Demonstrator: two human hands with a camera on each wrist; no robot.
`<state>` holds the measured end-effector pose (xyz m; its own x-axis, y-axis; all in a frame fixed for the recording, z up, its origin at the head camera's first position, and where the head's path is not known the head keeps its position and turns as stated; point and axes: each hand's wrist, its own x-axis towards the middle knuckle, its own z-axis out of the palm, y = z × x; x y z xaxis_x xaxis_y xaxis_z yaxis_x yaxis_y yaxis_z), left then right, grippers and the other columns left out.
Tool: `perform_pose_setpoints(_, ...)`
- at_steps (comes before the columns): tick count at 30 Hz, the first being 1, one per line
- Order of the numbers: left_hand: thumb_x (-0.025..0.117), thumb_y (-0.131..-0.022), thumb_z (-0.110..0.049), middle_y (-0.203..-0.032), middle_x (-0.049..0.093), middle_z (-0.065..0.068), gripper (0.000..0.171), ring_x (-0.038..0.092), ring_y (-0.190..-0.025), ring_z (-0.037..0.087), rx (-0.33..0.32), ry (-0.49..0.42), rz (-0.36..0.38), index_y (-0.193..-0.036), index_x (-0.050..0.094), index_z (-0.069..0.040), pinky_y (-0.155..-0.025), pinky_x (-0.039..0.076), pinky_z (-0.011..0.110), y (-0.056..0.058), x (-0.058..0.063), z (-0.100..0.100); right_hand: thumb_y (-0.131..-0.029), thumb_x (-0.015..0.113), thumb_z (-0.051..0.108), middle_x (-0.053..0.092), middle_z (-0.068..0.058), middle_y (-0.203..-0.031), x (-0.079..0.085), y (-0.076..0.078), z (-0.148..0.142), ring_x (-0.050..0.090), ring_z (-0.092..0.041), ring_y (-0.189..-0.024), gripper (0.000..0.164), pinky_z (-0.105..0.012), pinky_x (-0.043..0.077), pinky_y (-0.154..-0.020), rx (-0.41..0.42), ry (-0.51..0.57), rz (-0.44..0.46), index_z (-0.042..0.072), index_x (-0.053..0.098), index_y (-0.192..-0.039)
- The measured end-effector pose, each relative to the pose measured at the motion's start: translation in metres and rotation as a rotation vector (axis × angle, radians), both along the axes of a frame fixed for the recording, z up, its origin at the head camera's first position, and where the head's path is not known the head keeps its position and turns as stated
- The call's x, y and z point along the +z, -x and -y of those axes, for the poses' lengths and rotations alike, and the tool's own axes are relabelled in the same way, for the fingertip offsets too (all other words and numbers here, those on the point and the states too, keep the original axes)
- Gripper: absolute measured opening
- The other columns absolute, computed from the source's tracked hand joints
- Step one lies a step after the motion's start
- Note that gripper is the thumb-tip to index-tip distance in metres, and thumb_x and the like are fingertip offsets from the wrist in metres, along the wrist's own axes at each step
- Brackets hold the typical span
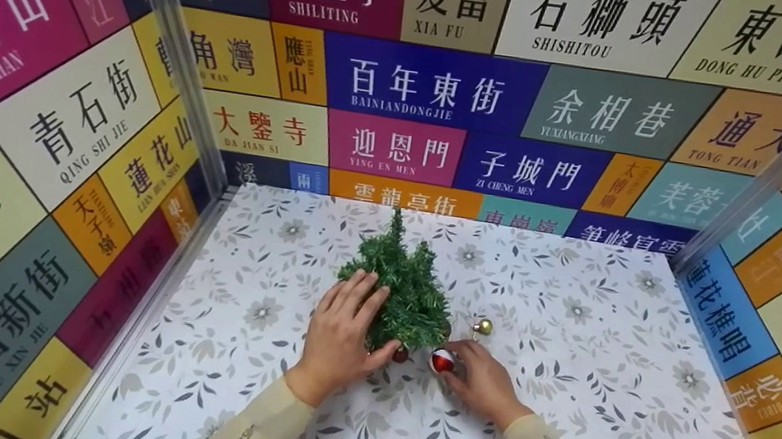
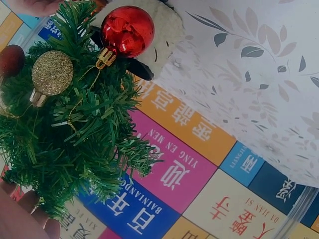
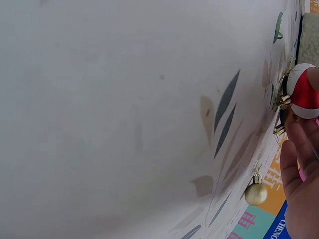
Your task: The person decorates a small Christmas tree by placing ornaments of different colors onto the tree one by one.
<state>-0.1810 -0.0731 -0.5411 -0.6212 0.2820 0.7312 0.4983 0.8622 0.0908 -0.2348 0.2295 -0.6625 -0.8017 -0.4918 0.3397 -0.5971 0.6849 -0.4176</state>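
Nearest the camera, on the near side of the tree (image 1: 405, 288): two beige sleeves (image 1: 254, 419). Rests the left hand (image 1: 342, 329) against the left side of the tree, with fingers extended and slightly apart and with thumb stretched across its near side, beside a dark red ball (image 1: 401, 356). Cannot tell of any squeeze on the branches. Pinches a red-and-white ball (image 1: 443, 361) with the right hand (image 1: 487, 382), just beside the lower right edge of the tree, with thumb and fingers together on it; shows its gold cap (image 3: 284, 102) to the right wrist camera. Lying to the right of the tree, near the right fingers: a small gold ball (image 1: 484, 326). Visible against the branches from the left wrist: a shiny red ball (image 2: 127, 32) on gold thread and a gold glitter ball (image 2: 52, 73). Around the tree to left, right and beyond, box-like walls (image 1: 430, 86) of coloured sign panels, containing the flowered table (image 1: 578, 399), the tree and the balls.
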Motion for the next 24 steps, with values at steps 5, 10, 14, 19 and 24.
perform_pose_setpoints(5,0.07,-0.081,-0.057,-0.147,0.048,0.016,0.079,0.038,-0.14,0.034,-0.009,-0.008,-0.017,-0.141,0.054,-0.008,-0.109,0.034,0.054,0.0013,-0.0001,0.0007,-0.081,0.082,0.029,0.06,0.004,-0.119,-0.0005,0.0004,0.0005,0.061,-0.017,-0.104,0.05,-0.039,0.054,-0.085,-0.002,0.006,-0.001,0.016,0.064,-0.126)
perform_pose_setpoints(10,0.071,-0.081,-0.056,-0.147,0.048,0.016,0.078,0.038,-0.14,0.034,-0.021,-0.018,-0.022,-0.14,0.055,-0.009,-0.107,0.036,0.055,0.002,-0.0009,0.0016,-0.081,0.082,0.029,0.061,0.004,-0.118,-0.0006,0.001,0.0007,0.061,-0.017,-0.103,0.05,-0.039,0.054,-0.086,-0.011,0.01,0.016,0.015,0.064,-0.126)
perform_pose_setpoints(14,0.07,-0.081,-0.055,-0.147,0.048,0.016,0.077,0.038,-0.14,0.033,-0.028,-0.016,-0.014,-0.14,0.055,-0.008,-0.108,0.035,0.054,0.0018,-0.0012,0.0028,-0.082,0.081,0.031,0.061,0.004,-0.117,-0.0004,0.0012,0.001,0.062,-0.016,-0.102,0.049,-0.038,0.054,-0.086,-0.017,0.0,0.035,0.014,0.065,-0.125)
perform_pose_setpoints(19,0.07,-0.082,-0.053,-0.148,0.047,0.016,0.076,0.037,-0.141,0.033,-0.041,-0.004,-0.004,-0.141,0.054,-0.008,-0.11,0.033,0.052,0.0013,-0.0013,0.0057,-0.082,0.082,0.029,0.061,0.005,-0.115,0.0004,0.0002,0.0014,0.063,-0.016,-0.097,0.047,-0.038,0.055,-0.082,-0.022,0.012,0.046,0.015,0.066,-0.123)
perform_pose_setpoints(24,0.069,-0.084,-0.053,-0.149,0.046,0.015,0.075,0.035,-0.142,0.031,-0.059,0.012,0.003,-0.142,0.053,-0.008,-0.112,0.031,0.051,0.0018,-0.0019,0.0095,-0.08,0.083,0.025,0.062,0.005,-0.114,0.0007,-0.0006,0.0016,0.065,-0.017,-0.096,0.046,-0.04,0.055,-0.081,-0.023,0.034,0.032,0.015,0.066,-0.122)
